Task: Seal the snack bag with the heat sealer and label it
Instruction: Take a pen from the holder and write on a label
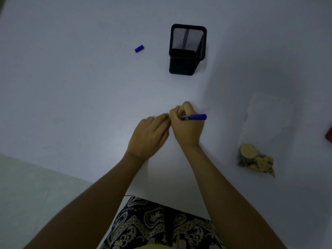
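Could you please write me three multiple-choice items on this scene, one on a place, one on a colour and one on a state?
1. Where does the loose blue marker cap lie?
A. On the white table, left of the black mesh pen holder
B. Inside the holder
C. Beside the clear snack bag

2. What colour is the rear end of the marker that sticks out of the right hand?
A. Red
B. Blue
C. Green

3. What is the left hand doing?
A. Gripping the holder
B. Lifting the snack bag
C. Resting on the table next to the right hand, fingers fairly straight

Answers: 1 A, the cap sits apart on the bare table, left of the holder. 2 B, the protruding end is blue. 3 C, its fingertips lie flat beside the writing hand.
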Tool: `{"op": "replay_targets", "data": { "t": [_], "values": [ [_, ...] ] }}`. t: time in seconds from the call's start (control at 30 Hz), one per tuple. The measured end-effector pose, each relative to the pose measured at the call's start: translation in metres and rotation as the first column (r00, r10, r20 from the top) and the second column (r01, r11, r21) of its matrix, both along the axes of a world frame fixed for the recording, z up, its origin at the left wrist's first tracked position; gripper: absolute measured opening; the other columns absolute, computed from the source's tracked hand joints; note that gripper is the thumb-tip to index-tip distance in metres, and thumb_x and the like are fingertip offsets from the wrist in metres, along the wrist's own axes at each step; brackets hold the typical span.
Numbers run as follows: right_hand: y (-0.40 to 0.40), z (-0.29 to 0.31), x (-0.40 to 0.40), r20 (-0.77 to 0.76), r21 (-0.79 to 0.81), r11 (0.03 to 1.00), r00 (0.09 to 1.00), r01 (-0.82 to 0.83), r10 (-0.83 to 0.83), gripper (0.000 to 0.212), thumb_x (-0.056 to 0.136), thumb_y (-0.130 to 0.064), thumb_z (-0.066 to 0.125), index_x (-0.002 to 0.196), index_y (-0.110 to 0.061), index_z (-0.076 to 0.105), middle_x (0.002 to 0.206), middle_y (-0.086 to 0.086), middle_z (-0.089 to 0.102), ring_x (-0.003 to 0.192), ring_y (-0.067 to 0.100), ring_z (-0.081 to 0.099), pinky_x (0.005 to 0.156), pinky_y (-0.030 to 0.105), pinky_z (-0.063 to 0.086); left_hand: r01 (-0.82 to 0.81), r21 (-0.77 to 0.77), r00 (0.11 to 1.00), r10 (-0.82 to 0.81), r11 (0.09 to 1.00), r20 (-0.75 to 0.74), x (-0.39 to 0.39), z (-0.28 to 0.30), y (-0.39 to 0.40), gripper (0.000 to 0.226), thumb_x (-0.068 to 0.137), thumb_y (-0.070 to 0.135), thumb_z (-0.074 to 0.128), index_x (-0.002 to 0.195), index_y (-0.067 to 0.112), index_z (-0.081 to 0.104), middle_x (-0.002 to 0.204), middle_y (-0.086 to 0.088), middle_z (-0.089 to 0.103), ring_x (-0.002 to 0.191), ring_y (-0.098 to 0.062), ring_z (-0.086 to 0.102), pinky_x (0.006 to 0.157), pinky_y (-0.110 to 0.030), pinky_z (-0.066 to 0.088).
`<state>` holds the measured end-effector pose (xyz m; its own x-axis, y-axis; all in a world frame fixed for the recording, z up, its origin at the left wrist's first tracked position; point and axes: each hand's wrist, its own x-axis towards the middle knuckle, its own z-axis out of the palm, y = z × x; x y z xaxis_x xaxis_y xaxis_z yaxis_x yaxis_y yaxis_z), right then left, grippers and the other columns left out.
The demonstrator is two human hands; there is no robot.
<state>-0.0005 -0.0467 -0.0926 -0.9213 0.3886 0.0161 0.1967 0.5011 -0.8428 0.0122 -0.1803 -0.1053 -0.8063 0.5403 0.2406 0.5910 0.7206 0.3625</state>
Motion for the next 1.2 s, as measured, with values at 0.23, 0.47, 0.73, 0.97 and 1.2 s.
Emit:
{"op": "replay_targets", "data": {
  "t": [0.23, 0.47, 0.73, 0.97, 1.2],
  "values": [
    [-0.0004, -0.0007, -0.0019, 0.006, -0.023, 0.999, 0.999, 0.039, -0.039, 0.030, 0.089, -0.013, 0.061, 0.066, -0.014, 0.043, 0.051, 0.003, 0.048, 0.043, 0.017, 0.047, 0.042, 0.028, 0.045, -0.003, -0.006, 1.000, 0.003, 1.000, 0.004, -0.0003, -0.0012, -0.0002, 0.028, 0.093, 0.017, 0.057, 0.116, 0.004, 0.064, 0.115, -0.014, 0.067, 0.086, -0.026, 0.065, 0.072, -0.035, 0.051],
    [-0.0005, -0.0024, -0.0006, -0.003, -0.029, 0.999, 0.999, 0.046, -0.046, 0.030, 0.088, -0.012, 0.060, 0.065, -0.014, 0.041, 0.051, 0.005, 0.048, 0.044, 0.021, 0.047, 0.043, 0.030, 0.044, -0.006, -0.007, 1.000, 0.006, 1.000, 0.000, 0.0011, -0.0021, -0.0010, 0.028, 0.093, 0.017, 0.057, 0.117, 0.004, 0.064, 0.115, -0.014, 0.067, 0.088, -0.026, 0.065, 0.073, -0.034, 0.051],
    [0.0010, -0.0046, -0.0021, -0.009, -0.018, 0.997, 0.997, 0.073, -0.074, 0.031, 0.084, -0.007, 0.060, 0.064, -0.016, 0.038, 0.050, -0.005, 0.043, 0.044, 0.015, 0.044, 0.045, 0.023, 0.042, -0.005, -0.003, 1.000, 0.005, 1.000, 0.000, -0.0002, -0.0005, -0.0006, 0.027, 0.092, 0.016, 0.058, 0.116, 0.005, 0.064, 0.117, -0.013, 0.067, 0.088, -0.025, 0.064, 0.071, -0.035, 0.051],
    [0.0013, -0.0030, -0.0017, -0.002, -0.010, 0.997, 0.997, 0.080, -0.080, 0.031, 0.084, -0.007, 0.061, 0.064, -0.017, 0.039, 0.051, -0.006, 0.043, 0.045, 0.016, 0.045, 0.045, 0.026, 0.043, -0.010, -0.002, 1.000, 0.010, 1.000, -0.001, 0.0003, -0.0012, -0.0003, 0.027, 0.092, 0.015, 0.058, 0.116, 0.005, 0.065, 0.117, -0.012, 0.066, 0.087, -0.026, 0.065, 0.069, -0.037, 0.052],
    [0.0008, -0.0009, -0.0012, 0.002, -0.005, 0.995, 0.995, 0.098, -0.098, 0.031, 0.083, -0.006, 0.060, 0.063, -0.016, 0.039, 0.051, -0.001, 0.045, 0.045, 0.021, 0.047, 0.045, 0.033, 0.047, -0.015, -0.003, 1.000, 0.015, 1.000, -0.002, 0.0009, -0.0038, -0.0009, 0.027, 0.092, 0.015, 0.058, 0.117, 0.005, 0.064, 0.118, -0.012, 0.066, 0.088, -0.026, 0.065, 0.070, -0.038, 0.052]
  ]
}}
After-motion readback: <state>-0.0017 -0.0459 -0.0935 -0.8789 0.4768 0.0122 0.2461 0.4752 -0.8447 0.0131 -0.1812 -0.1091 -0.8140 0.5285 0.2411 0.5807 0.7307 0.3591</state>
